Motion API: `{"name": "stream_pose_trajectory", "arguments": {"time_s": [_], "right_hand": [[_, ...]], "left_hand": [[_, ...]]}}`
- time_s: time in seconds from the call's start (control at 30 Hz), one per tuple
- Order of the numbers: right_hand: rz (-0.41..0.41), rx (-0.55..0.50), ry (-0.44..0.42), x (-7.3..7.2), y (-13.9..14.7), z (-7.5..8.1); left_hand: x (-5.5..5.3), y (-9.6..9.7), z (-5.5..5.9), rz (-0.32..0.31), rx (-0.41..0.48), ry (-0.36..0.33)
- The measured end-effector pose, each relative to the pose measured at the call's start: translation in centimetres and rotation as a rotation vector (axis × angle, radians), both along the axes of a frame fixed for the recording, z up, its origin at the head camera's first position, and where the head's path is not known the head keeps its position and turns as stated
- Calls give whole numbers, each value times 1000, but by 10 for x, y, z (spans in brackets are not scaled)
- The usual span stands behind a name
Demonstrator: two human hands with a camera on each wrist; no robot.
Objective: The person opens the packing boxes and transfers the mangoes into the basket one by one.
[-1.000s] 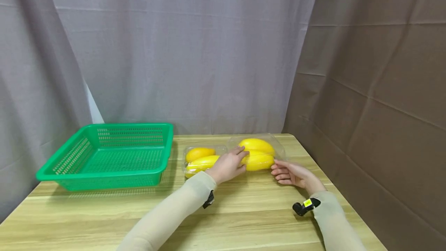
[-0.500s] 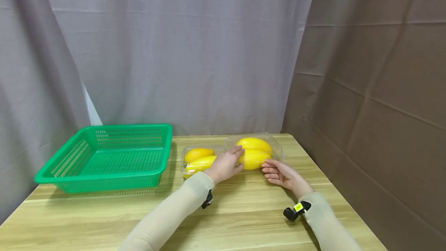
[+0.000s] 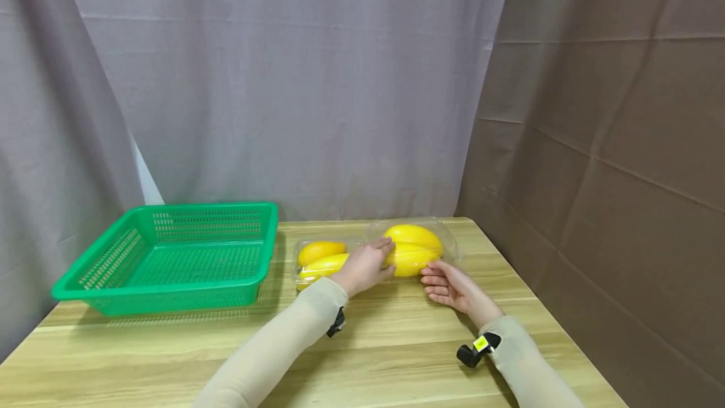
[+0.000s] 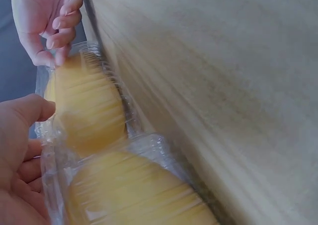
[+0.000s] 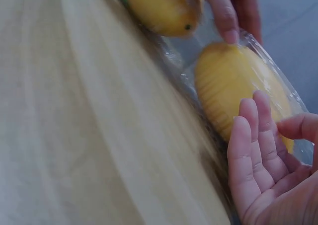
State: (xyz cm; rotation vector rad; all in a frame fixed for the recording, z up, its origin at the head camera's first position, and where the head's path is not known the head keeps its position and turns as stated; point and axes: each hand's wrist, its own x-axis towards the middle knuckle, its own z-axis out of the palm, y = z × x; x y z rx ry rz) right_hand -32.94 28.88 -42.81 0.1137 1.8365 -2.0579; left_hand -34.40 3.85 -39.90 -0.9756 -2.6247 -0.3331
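Yellow mangoes (image 3: 412, 259) lie in a clear plastic box (image 3: 449, 238) at the table's far right. Its film looks wrinkled over the fruit in the left wrist view. My left hand (image 3: 364, 267) rests at this box's left side, its fingers touching the plastic over a mango. With thumb and forefinger, my right hand (image 3: 450, 288) pinches the plastic at the front right corner; the other fingers are fairly straight, as the right wrist view (image 5: 268, 170) shows. Left of it stands a second clear box (image 3: 297, 263) with mangoes (image 3: 323, 252), partly hidden by the left hand.
A green slotted plastic basket (image 3: 164, 298) stands on the left of the wooden table (image 3: 362, 357). Grey curtains (image 3: 317, 93) hang behind the table, and a brown curtain (image 3: 623, 143) runs along its right side.
My right hand has slid a little to the left along the box's front edge. The left hand stays where it was on the box. The head view has shifted slightly.
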Motion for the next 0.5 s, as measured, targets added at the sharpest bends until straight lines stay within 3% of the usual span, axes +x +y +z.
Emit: {"name": "stream_pose_trajectory", "arguments": {"time_s": [0.27, 0.5], "right_hand": [[-4, 46, 16, 5, -21, -1], [56, 7, -6, 7, -36, -3]], "left_hand": [[-2, 2, 3, -7, -32, 54], [-2, 1, 3, -1, -23, 20]]}}
